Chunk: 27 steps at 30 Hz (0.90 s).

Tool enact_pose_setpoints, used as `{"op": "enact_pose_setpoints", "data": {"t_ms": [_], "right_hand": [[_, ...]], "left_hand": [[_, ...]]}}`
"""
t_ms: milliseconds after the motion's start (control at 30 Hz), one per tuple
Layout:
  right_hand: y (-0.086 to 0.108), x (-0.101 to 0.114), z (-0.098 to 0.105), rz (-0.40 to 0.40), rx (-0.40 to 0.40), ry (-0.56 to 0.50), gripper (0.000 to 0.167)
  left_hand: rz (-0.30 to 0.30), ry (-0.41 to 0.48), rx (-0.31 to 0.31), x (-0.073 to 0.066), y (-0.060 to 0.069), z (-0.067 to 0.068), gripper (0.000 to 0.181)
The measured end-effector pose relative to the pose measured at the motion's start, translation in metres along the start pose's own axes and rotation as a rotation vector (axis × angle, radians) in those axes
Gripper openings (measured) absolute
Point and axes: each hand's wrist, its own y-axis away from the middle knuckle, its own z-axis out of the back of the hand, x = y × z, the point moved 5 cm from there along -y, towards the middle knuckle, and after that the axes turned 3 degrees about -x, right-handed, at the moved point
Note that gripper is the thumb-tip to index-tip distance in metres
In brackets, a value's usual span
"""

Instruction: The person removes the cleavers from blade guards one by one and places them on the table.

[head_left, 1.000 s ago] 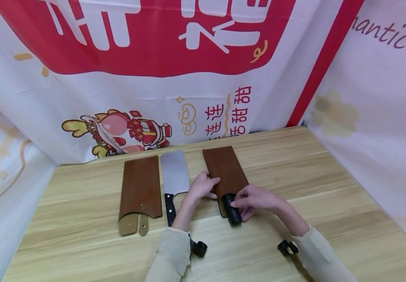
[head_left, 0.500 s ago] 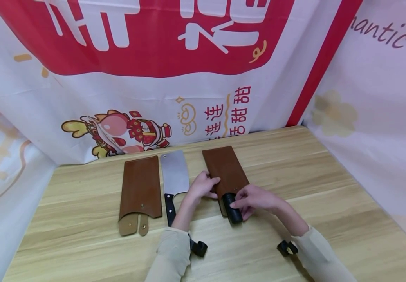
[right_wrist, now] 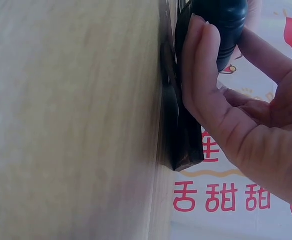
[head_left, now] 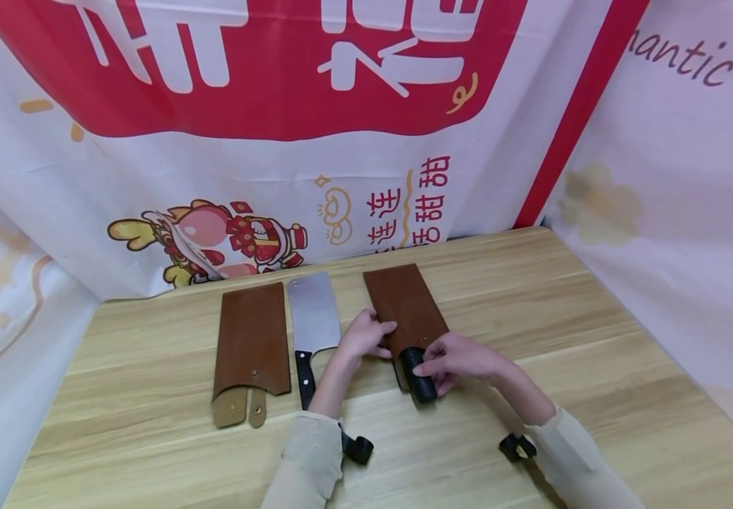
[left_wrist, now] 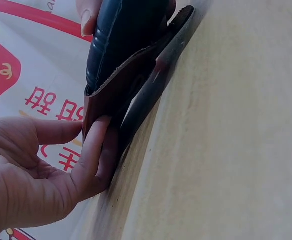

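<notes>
A brown leather knife sheath (head_left: pixel 406 300) lies on the table, and a thick black knife handle (head_left: pixel 418 375) sticks out of its near end. The blade is hidden inside. My left hand (head_left: pixel 365 335) pinches the sheath's left edge; in the left wrist view the thumb is on top and curled fingers (left_wrist: pixel 97 150) reach beneath the upper leather layer. My right hand (head_left: pixel 464 359) holds the handle between thumb and fingers, as the right wrist view also shows with its curled fingers (right_wrist: pixel 205 95). The sheath's strap end lies partly under the handle.
Left of my left arm lies a cleaver (head_left: pixel 314 311) with a black riveted handle, partly behind the forearm. Beside it is a second brown sheath (head_left: pixel 253 339) with its flap and strap undone. A printed cloth (head_left: pixel 341 162) hangs behind the wooden table (head_left: pixel 150 452).
The black handle's end sits slightly farther in toward the sheath than a second ago. Both hands keep their hold, nearly still.
</notes>
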Motion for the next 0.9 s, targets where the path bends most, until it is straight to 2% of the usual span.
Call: {"op": "enact_pose_setpoints", "data": {"t_ms": [500, 900], "right_hand": [[0.0005, 0.0013, 0.0018, 0.024, -0.054, 0.046, 0.027], [0.0019, 0.0053, 0.0016, 0.009, -0.092, 0.011, 0.023]], "left_hand": [[-0.001, -0.002, 0.002, -0.0009, -0.0005, -0.0011, 0.054], [0.000, 0.085, 0.016, -0.0003, -0.0015, -0.0024, 0.053]]}}
